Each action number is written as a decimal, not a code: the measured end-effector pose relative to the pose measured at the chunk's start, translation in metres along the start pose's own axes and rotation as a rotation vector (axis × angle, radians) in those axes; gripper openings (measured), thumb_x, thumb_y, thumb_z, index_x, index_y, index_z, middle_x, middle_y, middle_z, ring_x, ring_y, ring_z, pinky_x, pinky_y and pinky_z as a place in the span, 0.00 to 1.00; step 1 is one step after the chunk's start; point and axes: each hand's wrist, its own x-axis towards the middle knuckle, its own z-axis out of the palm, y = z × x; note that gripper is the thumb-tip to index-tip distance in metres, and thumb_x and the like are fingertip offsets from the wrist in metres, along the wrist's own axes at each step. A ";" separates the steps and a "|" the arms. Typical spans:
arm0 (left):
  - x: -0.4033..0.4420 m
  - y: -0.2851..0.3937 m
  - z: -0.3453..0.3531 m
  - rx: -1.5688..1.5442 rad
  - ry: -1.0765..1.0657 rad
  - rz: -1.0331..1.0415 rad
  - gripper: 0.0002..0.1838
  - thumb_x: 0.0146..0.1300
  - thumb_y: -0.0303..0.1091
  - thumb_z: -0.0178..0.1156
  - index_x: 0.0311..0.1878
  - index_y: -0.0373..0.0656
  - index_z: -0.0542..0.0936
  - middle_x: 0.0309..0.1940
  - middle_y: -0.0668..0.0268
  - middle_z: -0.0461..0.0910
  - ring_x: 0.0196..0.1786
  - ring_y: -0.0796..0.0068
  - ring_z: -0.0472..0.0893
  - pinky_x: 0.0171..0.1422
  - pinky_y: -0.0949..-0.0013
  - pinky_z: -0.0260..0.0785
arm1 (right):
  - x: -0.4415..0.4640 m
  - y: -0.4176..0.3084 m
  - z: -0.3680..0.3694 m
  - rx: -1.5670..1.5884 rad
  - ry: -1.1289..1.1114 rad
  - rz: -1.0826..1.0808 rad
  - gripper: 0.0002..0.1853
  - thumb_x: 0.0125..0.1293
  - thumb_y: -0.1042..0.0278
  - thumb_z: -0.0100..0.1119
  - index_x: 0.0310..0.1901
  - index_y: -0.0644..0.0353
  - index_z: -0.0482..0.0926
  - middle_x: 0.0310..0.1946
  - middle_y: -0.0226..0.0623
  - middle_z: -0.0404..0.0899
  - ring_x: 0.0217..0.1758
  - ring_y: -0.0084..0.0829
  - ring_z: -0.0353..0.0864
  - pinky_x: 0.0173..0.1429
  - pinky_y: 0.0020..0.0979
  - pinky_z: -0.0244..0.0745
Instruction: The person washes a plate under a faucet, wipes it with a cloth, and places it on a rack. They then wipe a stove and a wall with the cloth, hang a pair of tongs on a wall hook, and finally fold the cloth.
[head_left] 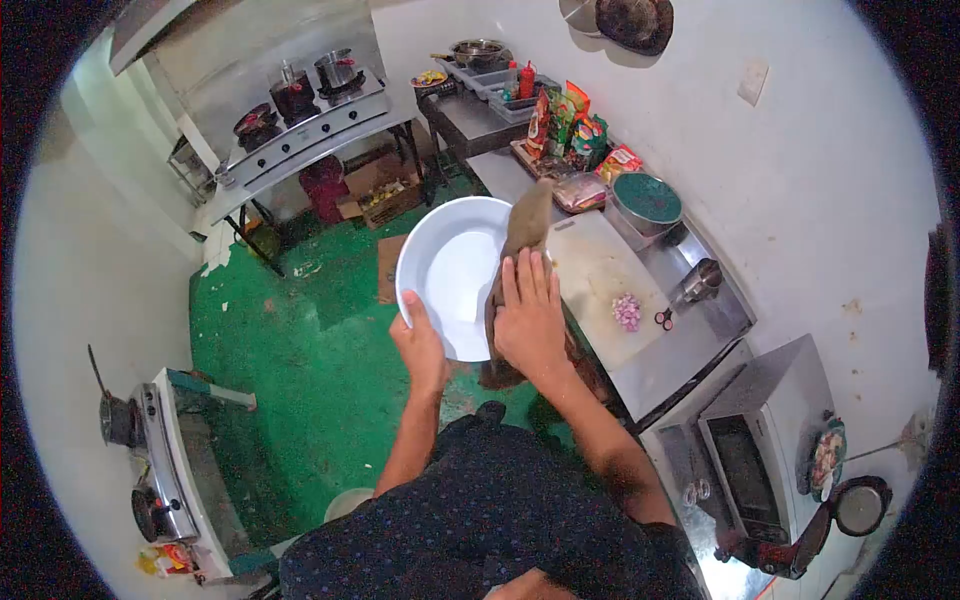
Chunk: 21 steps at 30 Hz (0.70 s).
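Observation:
A white basin (450,270) is held out in front of me, tilted so that its inside shows. My left hand (420,350) grips the basin's lower left rim, thumb over the edge. Along the right side of the basin hangs a brownish cloth (530,218), covering that part of the rim. My right hand (528,325) holds the cloth against the basin, its fingers long and close together on top of it. The right thumb is hidden.
On the right counter are a cutting board (590,262) with chopped onion (627,312), scissors (664,319), a green-lidded container (646,205) and food packets (588,140). A microwave (745,465) stands lower right. A gas stove (300,135) with pots is at the back left.

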 end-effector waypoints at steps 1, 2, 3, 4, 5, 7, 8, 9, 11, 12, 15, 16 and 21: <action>0.001 0.002 -0.001 0.066 -0.036 -0.001 0.28 0.75 0.51 0.48 0.41 0.30 0.80 0.31 0.69 0.78 0.33 0.82 0.72 0.36 0.72 0.66 | 0.006 0.000 0.001 0.026 0.039 0.008 0.37 0.58 0.67 0.54 0.70 0.70 0.59 0.72 0.60 0.54 0.77 0.54 0.51 0.77 0.54 0.47; 0.000 0.004 -0.002 0.131 -0.068 -0.005 0.28 0.75 0.51 0.48 0.41 0.30 0.80 0.31 0.69 0.78 0.34 0.82 0.72 0.37 0.72 0.67 | 0.011 -0.001 0.002 0.053 0.076 0.014 0.38 0.57 0.67 0.54 0.70 0.70 0.59 0.71 0.61 0.55 0.77 0.54 0.51 0.77 0.53 0.47; -0.002 0.006 -0.004 0.167 -0.112 -0.038 0.27 0.75 0.51 0.49 0.41 0.30 0.80 0.31 0.69 0.78 0.34 0.82 0.72 0.38 0.72 0.67 | 0.017 -0.003 0.003 0.080 0.113 0.018 0.38 0.56 0.68 0.54 0.70 0.71 0.58 0.71 0.61 0.56 0.76 0.55 0.52 0.77 0.53 0.47; 0.000 0.011 -0.004 0.204 -0.160 -0.063 0.27 0.75 0.51 0.49 0.40 0.30 0.80 0.31 0.69 0.78 0.35 0.82 0.72 0.38 0.72 0.67 | 0.027 -0.005 0.003 0.177 0.155 -0.055 0.39 0.56 0.68 0.53 0.70 0.72 0.57 0.70 0.63 0.56 0.76 0.57 0.52 0.77 0.53 0.47; -0.001 0.016 -0.001 0.240 -0.211 -0.094 0.27 0.75 0.51 0.50 0.40 0.31 0.80 0.31 0.69 0.77 0.35 0.82 0.72 0.39 0.72 0.67 | 0.034 -0.007 0.002 0.269 0.192 -0.126 0.39 0.56 0.69 0.52 0.70 0.72 0.55 0.70 0.65 0.55 0.76 0.59 0.52 0.77 0.53 0.46; -0.006 0.024 0.013 0.101 -0.231 -0.054 0.25 0.74 0.50 0.51 0.41 0.31 0.80 0.32 0.70 0.78 0.36 0.82 0.72 0.40 0.72 0.68 | 0.038 -0.020 -0.010 0.325 0.125 -0.216 0.35 0.56 0.74 0.50 0.68 0.74 0.59 0.67 0.65 0.59 0.73 0.62 0.55 0.77 0.52 0.48; -0.004 0.024 0.015 0.011 -0.240 -0.087 0.25 0.74 0.50 0.51 0.42 0.31 0.80 0.33 0.69 0.78 0.36 0.81 0.73 0.40 0.72 0.68 | 0.040 -0.022 -0.009 0.418 0.108 -0.321 0.33 0.57 0.75 0.50 0.67 0.74 0.62 0.67 0.64 0.61 0.73 0.60 0.57 0.77 0.50 0.50; -0.003 0.024 0.016 -0.080 -0.247 -0.122 0.25 0.74 0.50 0.51 0.42 0.31 0.80 0.34 0.69 0.78 0.36 0.81 0.73 0.40 0.72 0.69 | 0.042 -0.025 -0.007 0.511 0.089 -0.427 0.31 0.57 0.76 0.49 0.65 0.74 0.64 0.67 0.62 0.62 0.73 0.59 0.58 0.77 0.49 0.52; 0.006 0.022 0.007 -0.164 -0.275 -0.173 0.20 0.69 0.46 0.57 0.42 0.34 0.80 0.35 0.69 0.79 0.36 0.80 0.75 0.40 0.71 0.69 | 0.036 -0.037 -0.002 0.584 -0.016 -0.462 0.28 0.58 0.76 0.49 0.62 0.73 0.68 0.67 0.59 0.64 0.72 0.57 0.60 0.75 0.48 0.54; 0.013 0.019 0.002 -0.208 -0.287 -0.198 0.18 0.67 0.44 0.60 0.42 0.35 0.80 0.35 0.68 0.79 0.36 0.79 0.76 0.40 0.71 0.70 | 0.032 -0.041 -0.001 0.619 -0.069 -0.481 0.26 0.58 0.76 0.49 0.60 0.73 0.70 0.67 0.58 0.64 0.72 0.56 0.61 0.75 0.48 0.56; 0.019 0.010 -0.001 -0.345 -0.238 -0.239 0.12 0.60 0.38 0.65 0.40 0.39 0.79 0.33 0.69 0.79 0.35 0.77 0.77 0.38 0.70 0.71 | 0.025 -0.045 -0.007 0.641 -0.131 -0.514 0.23 0.58 0.75 0.50 0.56 0.72 0.72 0.62 0.55 0.70 0.69 0.54 0.65 0.73 0.48 0.59; 0.018 0.009 -0.003 -0.347 -0.239 -0.242 0.12 0.60 0.37 0.64 0.40 0.39 0.79 0.33 0.69 0.79 0.35 0.77 0.78 0.38 0.70 0.71 | 0.023 -0.046 -0.012 0.640 -0.200 -0.487 0.22 0.58 0.74 0.52 0.55 0.72 0.73 0.60 0.54 0.71 0.68 0.54 0.66 0.72 0.48 0.60; 0.026 0.014 -0.005 -0.367 -0.166 -0.360 0.09 0.61 0.32 0.64 0.41 0.39 0.78 0.34 0.68 0.80 0.35 0.76 0.79 0.38 0.69 0.72 | 0.016 -0.050 -0.014 0.569 -0.201 -0.436 0.23 0.55 0.72 0.58 0.54 0.69 0.74 0.51 0.49 0.74 0.64 0.51 0.69 0.69 0.49 0.62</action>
